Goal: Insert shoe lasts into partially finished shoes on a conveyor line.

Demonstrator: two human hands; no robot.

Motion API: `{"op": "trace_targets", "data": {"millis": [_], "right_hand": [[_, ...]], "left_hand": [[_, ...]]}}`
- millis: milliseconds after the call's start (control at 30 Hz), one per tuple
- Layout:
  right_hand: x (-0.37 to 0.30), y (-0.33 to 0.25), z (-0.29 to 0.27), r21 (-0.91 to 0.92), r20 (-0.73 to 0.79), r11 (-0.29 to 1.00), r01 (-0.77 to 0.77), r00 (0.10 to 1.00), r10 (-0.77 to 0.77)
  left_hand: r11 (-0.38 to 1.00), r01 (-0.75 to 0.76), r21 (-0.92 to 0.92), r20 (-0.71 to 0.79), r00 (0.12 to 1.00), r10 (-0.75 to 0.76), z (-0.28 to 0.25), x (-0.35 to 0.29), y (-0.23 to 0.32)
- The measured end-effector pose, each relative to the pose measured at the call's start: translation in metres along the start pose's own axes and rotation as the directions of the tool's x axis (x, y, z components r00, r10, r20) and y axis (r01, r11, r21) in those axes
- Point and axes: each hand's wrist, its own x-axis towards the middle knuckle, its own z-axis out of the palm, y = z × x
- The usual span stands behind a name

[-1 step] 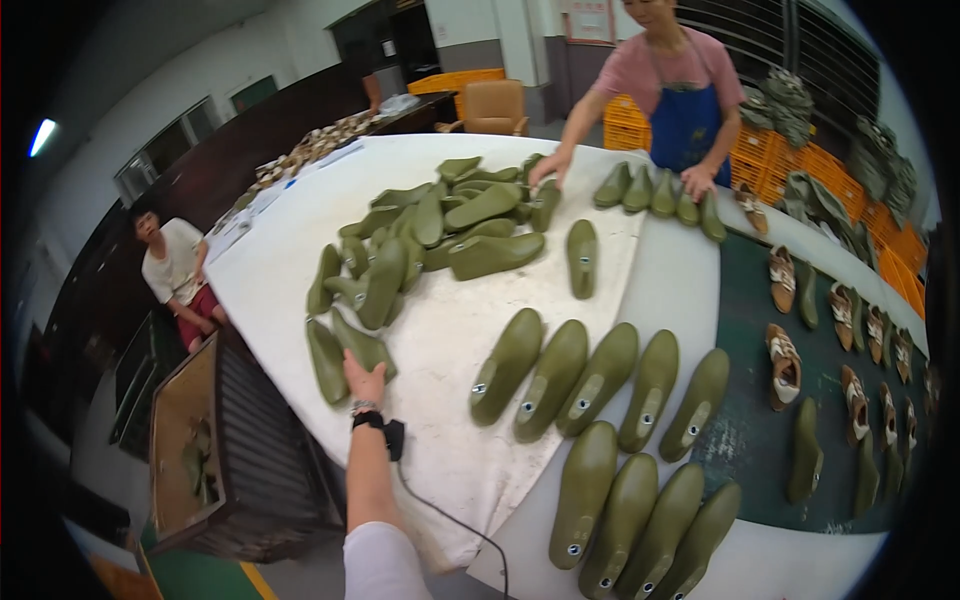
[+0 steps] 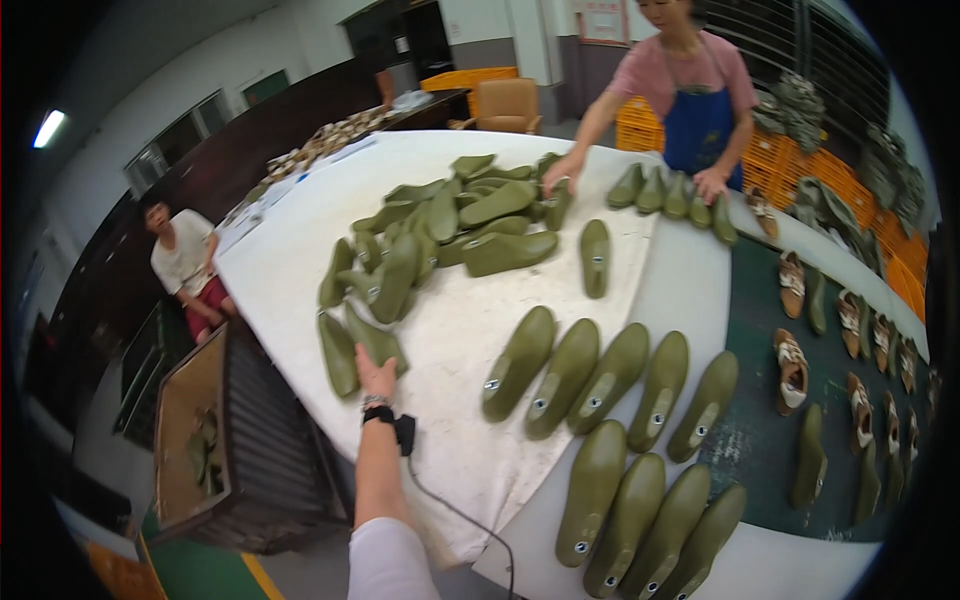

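Observation:
My left hand (image 2: 376, 377), wearing a bracelet and a black wrist device with a cable, reaches over the white-covered table (image 2: 440, 440). Its fingers close around the near end of an olive-green shoe last (image 2: 375, 338). Directly left of that one lies another shoe last (image 2: 338, 355), close beside it. Beyond them is a loose heap of shoe lasts (image 2: 440, 215), lying in many directions. A row of shoe lasts (image 2: 610, 375) points away from me right of my hand, with a second row (image 2: 625, 525) nearer. My right hand is not in view.
Across the table a co-worker in a blue apron (image 2: 695, 130) touches shoe lasts with both hands. Brown shoes (image 2: 790, 370) and more lasts stand on a dark green surface (image 2: 755, 430) at right. A bin (image 2: 235, 440) holding lasts stands left; a person (image 2: 185, 260) sits behind it.
The whole view has shifted slightly, so things appear a little further right. My left hand stays on the same shoe last.

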Motion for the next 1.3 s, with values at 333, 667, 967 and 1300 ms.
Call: {"op": "trace_targets", "data": {"millis": [333, 667, 967, 1300], "right_hand": [[0.002, 0.003, 0.013, 0.029, -0.152, 0.997, 0.065, 0.987, -0.060], [0.001, 0.017, 0.030, -0.035, -0.267, 0.997, 0.068, 0.961, -0.075], [0.003, 0.034, 0.039, -0.055, -0.263, 0.994, 0.093, 0.959, -0.105], [0.006, 0.011, 0.020, 0.035, -0.150, 0.999, 0.026, 0.989, -0.020]], "left_hand": [[0.924, 0.118, -0.363, 0.408, 0.912, 0.043, -0.084, -0.106, 0.029], [0.929, 0.053, -0.366, 0.705, 0.667, 0.240, -0.082, -0.137, 0.077], [0.780, -0.533, 0.327, 0.617, 0.746, 0.251, -0.009, -0.144, 0.133], [0.762, -0.555, 0.334, 0.651, 0.720, 0.239, -0.001, -0.101, 0.147]]}}
